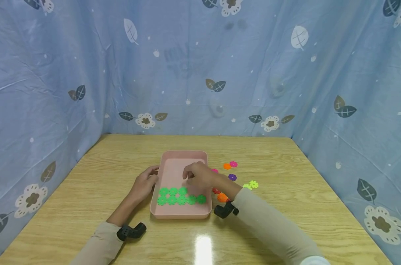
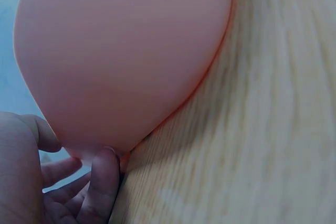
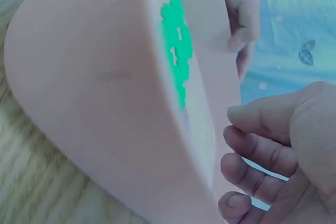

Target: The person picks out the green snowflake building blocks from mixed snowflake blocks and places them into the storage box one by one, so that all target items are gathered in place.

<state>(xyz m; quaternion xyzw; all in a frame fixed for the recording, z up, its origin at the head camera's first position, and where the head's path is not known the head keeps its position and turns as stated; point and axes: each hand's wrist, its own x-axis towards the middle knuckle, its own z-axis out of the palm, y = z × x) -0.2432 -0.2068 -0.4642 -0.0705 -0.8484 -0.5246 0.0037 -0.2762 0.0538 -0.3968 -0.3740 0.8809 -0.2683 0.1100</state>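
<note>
A pink tray [image 1: 180,216] stands on the table, with several green flower-shaped plastic discs [image 1: 182,200] lying in two rows along its near end. At the tray's left side my left hand [image 1: 144,186] holds the rim; in the left wrist view its fingertips [image 2: 105,174] touch the outer wall. My right hand [image 1: 200,176] hovers over the tray's right half, beyond the green discs. In the right wrist view its fingers [image 3: 252,174] are loosely bent, thumb near the index tip, and nothing shows between them.
Right of the tray lie loose discs: pink [image 1: 233,164], orange [image 1: 227,166], purple [image 1: 232,177], yellow-green [image 1: 253,184] and red [image 1: 216,190]. Some are partly hidden by my right forearm. A blue patterned curtain [image 1: 187,73] encloses the wooden table [image 1: 121,154] at the back and sides.
</note>
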